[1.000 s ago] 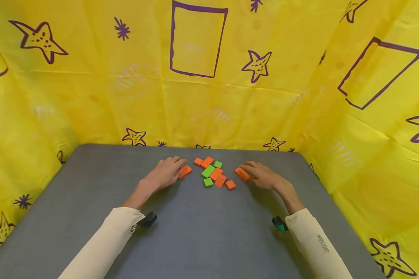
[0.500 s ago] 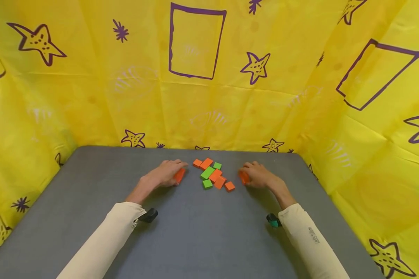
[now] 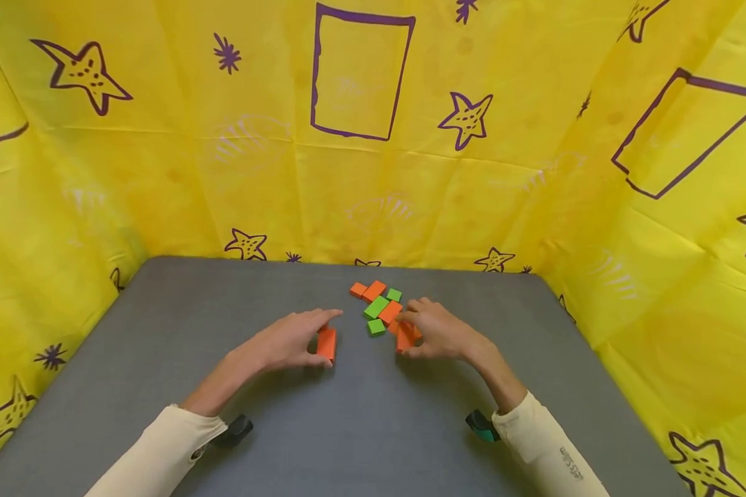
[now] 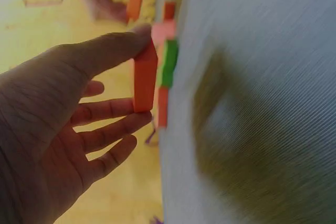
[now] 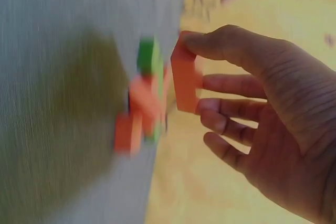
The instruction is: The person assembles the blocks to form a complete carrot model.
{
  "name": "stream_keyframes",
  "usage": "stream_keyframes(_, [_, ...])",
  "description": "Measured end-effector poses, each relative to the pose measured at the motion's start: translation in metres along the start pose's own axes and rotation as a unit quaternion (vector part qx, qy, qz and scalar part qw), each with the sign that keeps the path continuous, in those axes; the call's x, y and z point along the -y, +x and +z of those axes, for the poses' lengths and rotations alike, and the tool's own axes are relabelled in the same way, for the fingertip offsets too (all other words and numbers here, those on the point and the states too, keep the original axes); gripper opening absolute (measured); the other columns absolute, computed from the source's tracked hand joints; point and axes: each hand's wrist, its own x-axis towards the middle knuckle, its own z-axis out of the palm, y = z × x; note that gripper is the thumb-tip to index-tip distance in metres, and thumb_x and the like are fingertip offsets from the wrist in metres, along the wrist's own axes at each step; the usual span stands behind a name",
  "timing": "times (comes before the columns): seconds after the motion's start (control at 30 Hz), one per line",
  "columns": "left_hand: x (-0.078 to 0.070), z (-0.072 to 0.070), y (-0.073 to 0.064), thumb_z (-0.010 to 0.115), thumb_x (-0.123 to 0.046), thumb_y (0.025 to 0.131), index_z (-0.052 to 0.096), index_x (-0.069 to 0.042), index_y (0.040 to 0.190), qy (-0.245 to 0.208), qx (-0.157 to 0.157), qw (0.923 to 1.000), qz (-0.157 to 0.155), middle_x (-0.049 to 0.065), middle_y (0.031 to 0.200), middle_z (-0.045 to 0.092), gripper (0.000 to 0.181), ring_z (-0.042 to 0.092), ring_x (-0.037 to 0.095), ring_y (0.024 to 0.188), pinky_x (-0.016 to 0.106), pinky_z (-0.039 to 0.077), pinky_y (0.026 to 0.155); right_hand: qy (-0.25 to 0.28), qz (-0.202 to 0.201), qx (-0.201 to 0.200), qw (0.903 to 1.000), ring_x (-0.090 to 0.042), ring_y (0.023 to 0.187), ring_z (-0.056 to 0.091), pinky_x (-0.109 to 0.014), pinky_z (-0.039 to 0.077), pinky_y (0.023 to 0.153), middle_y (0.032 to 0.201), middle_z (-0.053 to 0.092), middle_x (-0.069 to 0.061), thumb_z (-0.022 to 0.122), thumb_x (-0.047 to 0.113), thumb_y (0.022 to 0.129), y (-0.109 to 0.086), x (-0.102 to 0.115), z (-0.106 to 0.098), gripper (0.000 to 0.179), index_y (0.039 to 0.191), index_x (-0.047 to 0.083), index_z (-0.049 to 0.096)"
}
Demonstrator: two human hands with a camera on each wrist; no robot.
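Note:
My left hand (image 3: 286,339) pinches an orange block (image 3: 326,344) between thumb and fingertips. In the left wrist view that orange block (image 4: 145,80) is raised off the table, its shadow falling to one side. My right hand (image 3: 440,331) grips a second orange block (image 3: 405,337) the same way, also lifted, as the right wrist view shows of this orange block (image 5: 184,74). Between the hands, slightly farther back, lies a loose cluster of orange and green blocks, among them a green block (image 3: 376,308) and an orange block (image 3: 389,313). The right hand's block partly hides the cluster's near right side.
A grey table (image 3: 360,428) spreads under both arms. Yellow cloth (image 3: 255,186) with purple drawings hangs behind and along both sides. Small green blocks, such as the front green one (image 3: 376,327), and an orange block (image 3: 358,290) lie flat at the cluster's edges.
Both hands closed on their orange blocks, lifted them and brought them nearer the body. The right hand also moved left, toward the cluster. The cluster stayed put.

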Motion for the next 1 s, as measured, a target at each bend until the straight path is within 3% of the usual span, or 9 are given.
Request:
stream_keyframes(0.17, [-0.019, 0.019, -0.005, 0.088, -0.044, 0.084, 0.045, -0.007, 0.156, -0.012, 0.006, 0.9998, 0.018, 0.011, 0.142, 0.065, 0.092, 0.066, 0.024, 0.117, 0.051, 0.055, 0.106, 0.041, -0.022, 0.062, 0.997, -0.023, 0.12, 0.057, -0.044, 0.05, 0.109, 0.136, 0.063, -0.008, 0.084, 0.039, 0.088, 0.011, 0.037, 0.017, 0.072, 0.143, 0.005, 0.053])
stream_keyframes(0.33, [-0.021, 0.039, -0.003, 0.089, -0.041, 0.084, 0.046, -0.006, 0.152, -0.032, -0.016, 0.9984, 0.045, 0.007, 0.137, 0.066, 0.088, 0.067, 0.022, 0.116, 0.044, 0.057, 0.103, 0.058, -0.04, 0.064, 0.9954, -0.017, 0.112, 0.059, -0.033, 0.053, 0.101, 0.129, 0.063, -0.005, 0.085, 0.043, 0.087, 0.019, 0.051, 0.039, 0.071, 0.137, 0.009, 0.049])
stream_keyframes(0.43, [-0.017, 0.048, -0.003, 0.089, -0.04, 0.083, 0.044, -0.004, 0.152, -0.054, -0.019, 0.9968, 0.057, 0.008, 0.14, 0.062, 0.09, 0.063, 0.022, 0.122, 0.044, 0.055, 0.107, 0.069, -0.051, 0.054, 0.9949, -0.018, 0.117, 0.057, -0.033, 0.052, 0.104, 0.131, 0.062, -0.004, 0.086, 0.044, 0.086, 0.021, 0.054, 0.047, 0.074, 0.139, 0.009, 0.048])
stream_keyframes(0.53, [-0.013, 0.052, -0.005, 0.092, -0.039, 0.08, 0.041, -0.005, 0.152, -0.078, -0.014, 0.9953, 0.057, 0.01, 0.143, 0.059, 0.095, 0.059, 0.024, 0.127, 0.046, 0.052, 0.11, 0.088, -0.05, 0.052, 0.9935, -0.018, 0.117, 0.057, -0.034, 0.052, 0.103, 0.129, 0.061, -0.004, 0.086, 0.043, 0.086, 0.021, 0.055, 0.05, 0.078, 0.143, 0.008, 0.046])
stream_keyframes(0.67, [-0.013, 0.053, -0.008, 0.094, -0.034, 0.077, 0.039, -0.008, 0.152, -0.082, -0.017, 0.9952, 0.049, 0.008, 0.136, 0.062, 0.097, 0.059, 0.023, 0.12, 0.047, 0.054, 0.105, 0.112, -0.057, 0.052, 0.9907, -0.015, 0.11, 0.058, -0.026, 0.053, 0.095, 0.124, 0.062, -0.005, 0.086, 0.038, 0.087, 0.022, 0.057, 0.052, 0.077, 0.143, 0.008, 0.042])
stream_keyframes(0.8, [-0.016, 0.053, -0.008, 0.095, -0.031, 0.077, 0.037, -0.009, 0.154, -0.091, -0.025, 0.9944, 0.048, 0.008, 0.134, 0.063, 0.099, 0.06, 0.022, 0.115, 0.046, 0.056, 0.101, 0.136, -0.057, 0.061, 0.9871, -0.015, 0.112, 0.057, -0.021, 0.053, 0.096, 0.127, 0.06, -0.005, 0.085, 0.031, 0.089, 0.024, 0.059, 0.054, 0.075, 0.145, 0.009, 0.039])
stream_keyframes(1.0, [-0.017, 0.054, -0.007, 0.097, -0.029, 0.074, 0.034, -0.007, 0.157, -0.123, -0.026, 0.9914, 0.034, 0.008, 0.141, 0.061, 0.106, 0.061, 0.02, 0.123, 0.044, 0.054, 0.108, 0.133, -0.053, 0.051, 0.9884, -0.017, 0.117, 0.057, -0.026, 0.052, 0.102, 0.133, 0.06, -0.004, 0.085, 0.033, 0.088, 0.026, 0.062, 0.057, 0.077, 0.146, 0.012, 0.039])
